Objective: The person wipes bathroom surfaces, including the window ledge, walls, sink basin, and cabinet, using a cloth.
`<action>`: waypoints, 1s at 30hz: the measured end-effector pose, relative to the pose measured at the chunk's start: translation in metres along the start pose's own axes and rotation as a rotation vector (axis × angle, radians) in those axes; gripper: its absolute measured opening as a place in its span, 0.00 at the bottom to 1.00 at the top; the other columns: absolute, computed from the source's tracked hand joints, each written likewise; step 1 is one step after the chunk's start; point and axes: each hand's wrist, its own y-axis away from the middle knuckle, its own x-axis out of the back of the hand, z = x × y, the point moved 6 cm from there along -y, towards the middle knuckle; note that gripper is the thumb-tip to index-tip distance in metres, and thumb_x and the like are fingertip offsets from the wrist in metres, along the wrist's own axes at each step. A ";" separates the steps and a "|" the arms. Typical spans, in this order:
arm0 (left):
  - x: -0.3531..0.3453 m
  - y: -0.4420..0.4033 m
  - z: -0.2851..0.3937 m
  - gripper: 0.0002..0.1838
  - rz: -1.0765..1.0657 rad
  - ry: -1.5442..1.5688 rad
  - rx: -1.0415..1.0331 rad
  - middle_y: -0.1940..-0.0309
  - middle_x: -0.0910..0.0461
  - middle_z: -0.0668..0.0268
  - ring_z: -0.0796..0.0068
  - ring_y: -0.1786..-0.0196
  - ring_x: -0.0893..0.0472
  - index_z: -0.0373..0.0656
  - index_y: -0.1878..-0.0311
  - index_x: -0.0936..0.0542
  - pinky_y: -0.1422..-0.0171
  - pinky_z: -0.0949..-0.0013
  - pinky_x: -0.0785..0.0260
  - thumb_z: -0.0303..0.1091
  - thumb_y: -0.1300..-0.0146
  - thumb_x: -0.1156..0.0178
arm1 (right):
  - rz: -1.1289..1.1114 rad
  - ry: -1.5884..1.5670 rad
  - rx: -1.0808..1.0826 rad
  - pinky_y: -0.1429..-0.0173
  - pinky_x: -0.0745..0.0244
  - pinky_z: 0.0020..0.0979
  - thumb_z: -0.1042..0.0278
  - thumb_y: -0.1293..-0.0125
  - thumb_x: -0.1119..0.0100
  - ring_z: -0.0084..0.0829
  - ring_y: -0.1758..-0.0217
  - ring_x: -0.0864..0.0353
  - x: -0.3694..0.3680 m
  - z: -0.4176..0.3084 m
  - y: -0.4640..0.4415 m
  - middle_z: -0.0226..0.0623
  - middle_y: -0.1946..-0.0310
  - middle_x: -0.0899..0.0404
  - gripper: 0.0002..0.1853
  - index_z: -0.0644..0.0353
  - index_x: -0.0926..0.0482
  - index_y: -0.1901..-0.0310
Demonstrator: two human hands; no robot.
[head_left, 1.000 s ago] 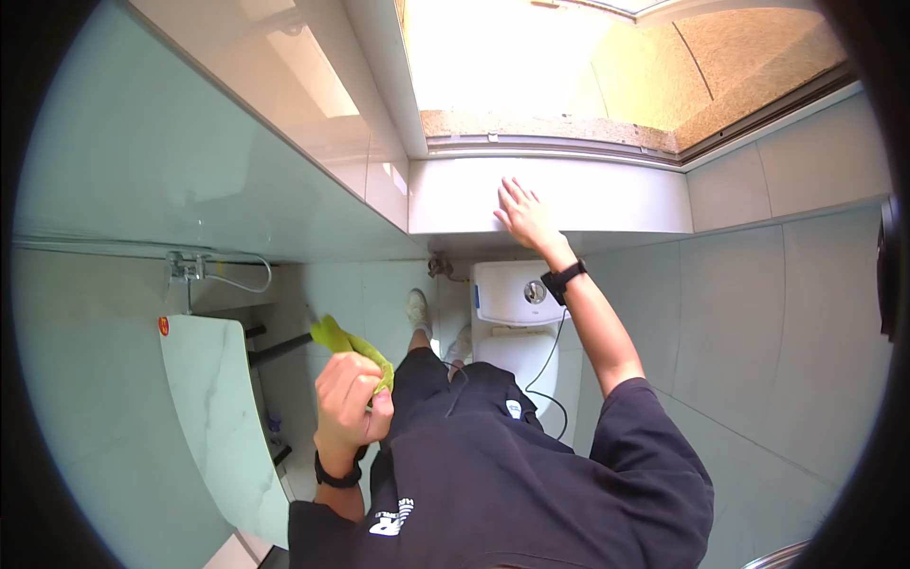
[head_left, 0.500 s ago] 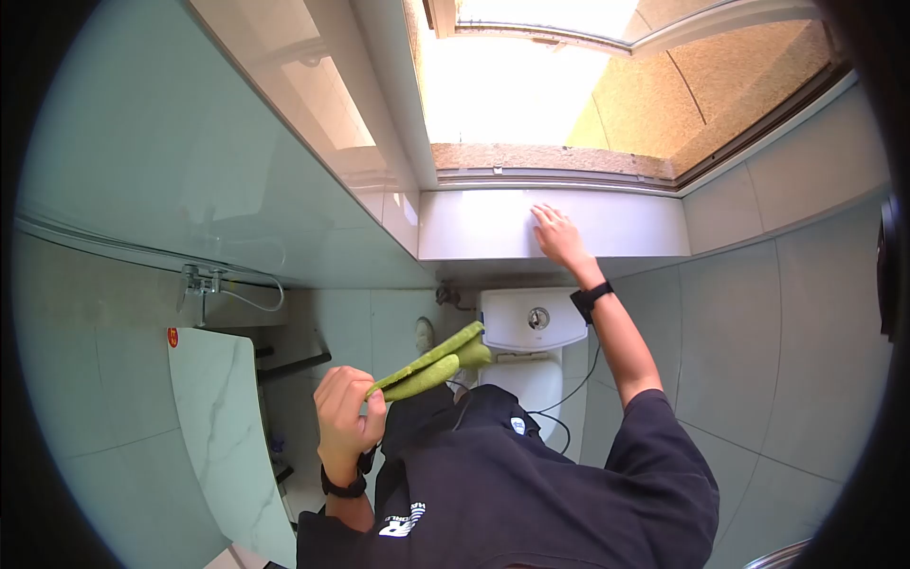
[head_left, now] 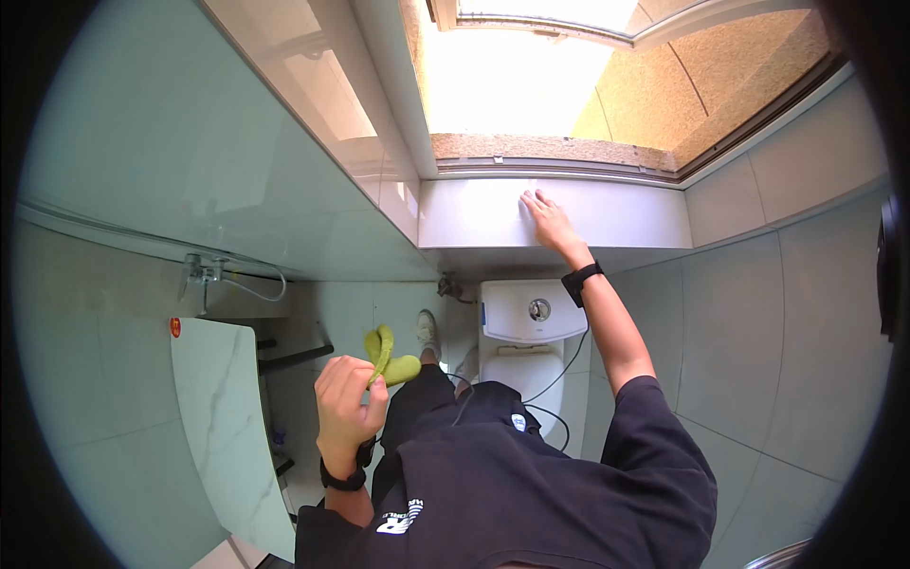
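Left hand [head_left: 346, 403]: clenched around one end of the green cloth, thumb pressed against the fingers, raised in front of the body on the left.
Green cloth [head_left: 402, 370]: gripped in the left hand, its loose folds sticking out beyond the thumb to the far side and to the right, in the air above the floor and near the dark shorts.
Right hand [head_left: 552, 223]: empty, stretched to the far side with the palm down and fingers extended over the window sill; fingertips appear to rest on it.
Window sill [head_left: 626, 213]: pale and smooth, running left to right beneath the window track [head_left: 569, 171].
Window sash [head_left: 730, 27]: swung open at the far side, bright light beyond it.
Wrists: a black band on each, left [head_left: 343, 476] and right [head_left: 580, 282].
Toilet cistern [head_left: 507, 296]: white, below the sill, with a round flush button [head_left: 539, 309] on top.
Cable [head_left: 567, 422]: dark, looping over the right side of the toilet.
Shoe [head_left: 427, 330]: pale, on the floor left of the cistern.
Left side: a marble-patterned panel [head_left: 227, 417] with a red sticker [head_left: 175, 327], a wall tap [head_left: 201, 268] just beyond it.
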 end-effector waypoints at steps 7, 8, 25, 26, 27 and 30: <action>0.000 0.010 0.005 0.05 -0.061 -0.004 -0.003 0.73 0.23 0.61 0.58 0.71 0.23 0.38 0.71 0.26 0.63 0.60 0.30 0.22 0.48 0.38 | 0.026 -0.152 -0.051 0.30 0.27 0.47 0.82 0.38 0.53 0.51 0.33 0.23 0.034 -0.035 0.013 0.53 0.37 0.22 0.28 0.60 0.24 0.35; 0.000 0.011 0.007 0.05 -0.075 0.003 -0.006 0.73 0.23 0.61 0.58 0.71 0.23 0.38 0.71 0.26 0.63 0.60 0.30 0.22 0.48 0.38 | 0.029 -0.090 -0.002 0.32 0.24 0.45 0.82 0.36 0.54 0.49 0.37 0.19 0.015 -0.036 0.019 0.52 0.39 0.20 0.26 0.60 0.23 0.36; -0.039 0.005 0.045 0.06 -0.188 0.042 -0.118 0.72 0.22 0.60 0.57 0.68 0.22 0.38 0.71 0.25 0.60 0.58 0.28 0.24 0.47 0.36 | 0.597 -1.970 -0.338 0.45 0.17 0.32 0.86 0.36 0.34 0.34 0.53 0.14 0.222 -0.106 0.116 0.41 0.58 0.16 0.19 0.65 0.24 0.45; -0.043 0.004 0.047 0.06 -0.205 0.048 -0.125 0.72 0.22 0.60 0.57 0.68 0.21 0.38 0.71 0.25 0.60 0.58 0.28 0.24 0.47 0.36 | 0.604 -1.972 -0.314 0.45 0.18 0.32 0.86 0.36 0.35 0.33 0.54 0.15 0.221 -0.102 0.122 0.40 0.59 0.17 0.17 0.65 0.24 0.46; -0.047 0.004 0.050 0.06 -0.218 0.048 -0.137 0.72 0.21 0.60 0.57 0.68 0.21 0.38 0.71 0.25 0.59 0.58 0.27 0.24 0.47 0.36 | 0.611 -1.975 -0.291 0.46 0.18 0.32 0.86 0.36 0.35 0.33 0.55 0.15 0.220 -0.099 0.128 0.38 0.61 0.18 0.16 0.65 0.23 0.48; -0.058 0.003 0.062 0.06 -0.249 0.074 -0.179 0.72 0.21 0.60 0.57 0.68 0.21 0.38 0.71 0.25 0.59 0.59 0.27 0.24 0.47 0.36 | 0.642 -1.998 -0.240 0.47 0.18 0.32 0.85 0.34 0.35 0.32 0.56 0.15 0.222 -0.092 0.153 0.38 0.62 0.17 0.13 0.64 0.23 0.50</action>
